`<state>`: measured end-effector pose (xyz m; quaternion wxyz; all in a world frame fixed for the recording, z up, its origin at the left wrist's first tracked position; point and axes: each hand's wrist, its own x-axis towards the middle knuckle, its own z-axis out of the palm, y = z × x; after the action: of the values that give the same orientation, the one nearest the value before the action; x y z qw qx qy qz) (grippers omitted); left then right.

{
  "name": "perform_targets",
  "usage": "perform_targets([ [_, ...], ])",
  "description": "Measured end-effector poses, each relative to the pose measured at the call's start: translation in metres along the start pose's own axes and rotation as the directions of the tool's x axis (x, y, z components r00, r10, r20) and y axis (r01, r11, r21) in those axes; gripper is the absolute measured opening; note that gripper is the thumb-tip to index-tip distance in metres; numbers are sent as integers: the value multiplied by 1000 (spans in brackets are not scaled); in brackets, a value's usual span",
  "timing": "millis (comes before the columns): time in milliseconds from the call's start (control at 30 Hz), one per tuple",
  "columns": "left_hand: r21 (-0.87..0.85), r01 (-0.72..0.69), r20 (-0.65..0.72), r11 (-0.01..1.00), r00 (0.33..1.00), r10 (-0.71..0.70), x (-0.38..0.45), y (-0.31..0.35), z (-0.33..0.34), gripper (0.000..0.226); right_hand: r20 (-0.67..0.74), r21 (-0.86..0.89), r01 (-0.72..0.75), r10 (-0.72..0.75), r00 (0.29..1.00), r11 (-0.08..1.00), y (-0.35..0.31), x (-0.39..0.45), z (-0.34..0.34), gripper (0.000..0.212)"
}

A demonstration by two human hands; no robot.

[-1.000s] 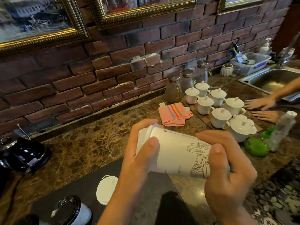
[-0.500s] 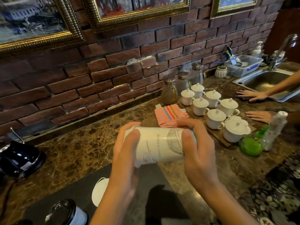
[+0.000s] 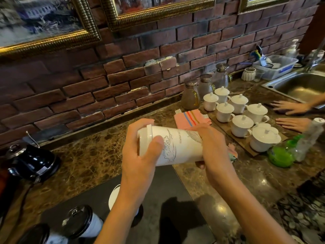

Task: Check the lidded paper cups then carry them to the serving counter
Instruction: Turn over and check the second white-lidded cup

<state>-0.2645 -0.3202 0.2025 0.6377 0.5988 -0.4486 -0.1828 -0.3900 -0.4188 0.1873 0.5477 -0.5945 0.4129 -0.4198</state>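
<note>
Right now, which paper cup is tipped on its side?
The white-lidded paper cup, held sideways between the left hand and right hand. The black-lidded cup stands upright on the mat.

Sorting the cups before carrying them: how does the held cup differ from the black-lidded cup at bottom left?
The held cup has a white lid; the black-lidded cup a black one. The held cup lies sideways between the left hand and right hand; the other stands untouched. Both have white bodies.

White paper cup point(image 3: 179, 147) with grey line drawings, white lid point(image 3: 146, 138). Brown mottled marble counter point(image 3: 84, 162). Red-brown brick wall point(image 3: 123, 71), gold picture frames point(image 3: 158, 12). Far right: white lidded teacups point(image 3: 241, 125), pink striped cloth point(image 3: 190, 118), green bottle point(image 3: 281, 154). Near left: black-lidded cup point(image 3: 80, 221).
</note>
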Motion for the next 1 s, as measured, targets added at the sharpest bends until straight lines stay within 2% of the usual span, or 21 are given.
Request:
perform_targets([
  [67, -173, 206, 10, 963, 978, -207, 0, 1, -4, 32, 23, -87, 215, -213, 977, 973, -6, -8, 1, 31],
  [133, -312, 353, 79, 882, 935, -346, 0, 0, -9, 28, 29, -182, 450, -453, 891, 874, -8, -15, 2, 32],
  [200, -318, 352, 114, 880, 936, -333, -1, 1, -10, 30, 1, -224, 555, -570, 822, 801, -3, -22, 3, 31],
  [233, -287, 325, 110, 901, 946, -306, -1, 2, -9, 30, -44, -187, 554, -570, 820, 811, -2, -25, 2, 31],
  [300, -210, 238, 92, 948, 970, -223, -3, 3, -9, 33, -137, -31, 464, -463, 875, 885, -5, -28, 3, 32],
  [367, -121, 118, 72, 986, 991, -110, -5, 1, -9, 39, -142, 95, 293, -278, 950, 951, 1, -24, 3, 31],
  [433, -24, 28, 46, 999, 999, -27, -9, 0, -8, 45, -82, 108, 106, -97, 992, 988, 18, -12, 4, 29],
  [500, 49, -26, 53, 998, 998, 23, -11, -3, -8, 50, -40, 93, -71, 75, 996, 993, 26, -5, 4, 34],
  [533, 74, -58, 67, 996, 996, 53, -12, -5, -9, 50, -33, 54, -103, 105, 994, 993, 28, -6, 3, 34],
  [567, 76, -92, 78, 993, 993, 86, -13, -6, -9, 49, -20, -39, -43, 42, 999, 998, 26, -10, 2, 32],
  [600, 42, -108, 79, 993, 991, 105, -13, -6, -10, 46, -12, -126, 92, -94, 996, 988, 20, -17, 2, 27],
  [633, -26, -90, 73, 996, 993, 91, -12, -6, -12, 43, -20, -136, 252, -257, 966, 958, 13, -24, 2, 21],
  [700, -219, 73, 97, 973, 994, -53, -11, -4, -14, 41, -67, -130, 546, -557, 828, 828, 0, -36, 0, 25],
  [733, -290, 167, 129, 942, 982, -135, -11, -4, -14, 44, -66, -181, 637, -656, 752, 749, 0, -38, 1, 31],
  [767, -313, 218, 150, 924, 972, -179, -12, -3, -13, 46, -70, -209, 668, -692, 718, 714, 0, -39, 2, 34],
  [800, -291, 209, 144, 934, 974, -174, -11, -3, -12, 47, -98, -203, 650, -676, 731, 732, 3, -38, 3, 35],
  [833, -238, 148, 115, 960, 986, -123, -11, -2, -11, 45, -137, -142, 603, -619, 774, 785, 2, -37, 2, 34],
  [933, -18, -138, 44, 990, 989, 139, -10, -2, -9, 37, -186, 108, 347, -323, 928, 932, -1, -37, 3, 32],
  [1000, 83, -185, 56, 979, 982, 181, -9, -2, -8, 40, -149, 147, 160, -138, 979, 976, 1, -31, 2, 32],
])
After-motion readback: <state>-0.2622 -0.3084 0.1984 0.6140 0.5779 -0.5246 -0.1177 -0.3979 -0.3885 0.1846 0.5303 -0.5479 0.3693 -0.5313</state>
